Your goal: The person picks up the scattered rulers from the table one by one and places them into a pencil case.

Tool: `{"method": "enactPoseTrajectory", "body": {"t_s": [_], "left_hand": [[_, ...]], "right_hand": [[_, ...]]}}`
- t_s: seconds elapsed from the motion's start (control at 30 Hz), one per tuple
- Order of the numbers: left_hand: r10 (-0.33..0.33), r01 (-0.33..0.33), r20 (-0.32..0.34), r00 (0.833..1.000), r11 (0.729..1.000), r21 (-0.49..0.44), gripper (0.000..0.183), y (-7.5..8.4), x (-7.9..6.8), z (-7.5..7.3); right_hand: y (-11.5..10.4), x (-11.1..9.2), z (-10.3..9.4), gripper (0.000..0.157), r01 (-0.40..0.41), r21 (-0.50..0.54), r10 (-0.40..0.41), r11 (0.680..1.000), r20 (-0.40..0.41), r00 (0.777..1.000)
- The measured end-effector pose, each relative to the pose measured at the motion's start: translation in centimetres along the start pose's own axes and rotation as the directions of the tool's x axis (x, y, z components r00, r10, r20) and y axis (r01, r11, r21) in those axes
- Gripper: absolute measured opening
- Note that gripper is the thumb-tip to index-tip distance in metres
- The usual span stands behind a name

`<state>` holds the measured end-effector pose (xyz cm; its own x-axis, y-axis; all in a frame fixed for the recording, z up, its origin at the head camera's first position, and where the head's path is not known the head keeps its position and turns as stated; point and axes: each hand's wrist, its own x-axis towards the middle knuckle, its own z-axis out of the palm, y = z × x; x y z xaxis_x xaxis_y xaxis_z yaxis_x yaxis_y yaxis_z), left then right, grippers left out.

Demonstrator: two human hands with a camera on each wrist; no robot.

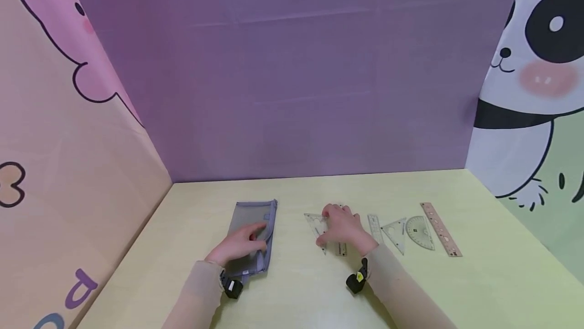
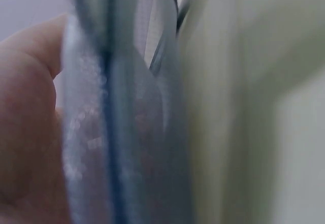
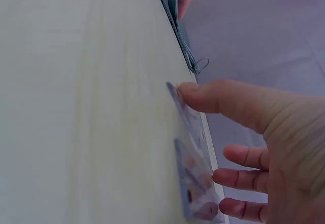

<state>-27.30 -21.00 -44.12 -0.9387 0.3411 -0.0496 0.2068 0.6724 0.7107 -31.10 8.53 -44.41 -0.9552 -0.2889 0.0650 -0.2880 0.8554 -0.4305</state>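
In the head view my left hand (image 1: 239,244) rests on a grey-blue zip pouch (image 1: 269,238) with a see-through panel. Thumb and forefinger are apart over it; its other fingers are partly hidden. In the left wrist view the pouch's edge (image 2: 119,132) stands close and blurred beside the hand. My right hand (image 1: 343,226) is spread above a clear set square (image 1: 315,222) and a clear strip ruler (image 1: 341,250), partly covering both. The right wrist view shows the thumb at the set square's (image 3: 190,115) edge and bent fingertips by the strip ruler (image 3: 195,193).
Right of the right hand lie a short clear ruler (image 1: 374,228), another clear set square (image 1: 396,232), a clear protractor (image 1: 420,232) and a pink ruler (image 1: 441,229). A purple backdrop (image 1: 292,75) rises behind the pale table (image 1: 292,293), with printed cloth at both sides.
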Motion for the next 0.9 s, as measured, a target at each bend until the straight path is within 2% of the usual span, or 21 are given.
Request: {"method": "enactPoseTrajectory", "body": {"t_s": [0.2, 0.5, 0.9], "left_hand": [[0.018, -0.018, 0.007, 1.0, 1.0, 0.003, 0.067, 0.0, 0.0, 0.2], [0.005, -0.005, 0.003, 1.0, 1.0, -0.003, 0.067, 0.2, 0.1, 0.1], [0.017, -0.017, -0.007, 1.0, 1.0, 0.02, 0.066, -0.1, 0.2, -0.1]], "right_hand": [[-0.1, 0.3, 0.0, 0.069, 0.018, 0.02, -0.019, 1.0, 0.052, 0.998], [-0.4, 0.8, -0.2, 0.089, 0.002, 0.071, -0.008, 0.997, 0.085, 0.996], [-0.3, 1.3, -0.1, 0.087, -0.001, 0.084, -0.008, 0.996, 0.11, 0.994]]}}
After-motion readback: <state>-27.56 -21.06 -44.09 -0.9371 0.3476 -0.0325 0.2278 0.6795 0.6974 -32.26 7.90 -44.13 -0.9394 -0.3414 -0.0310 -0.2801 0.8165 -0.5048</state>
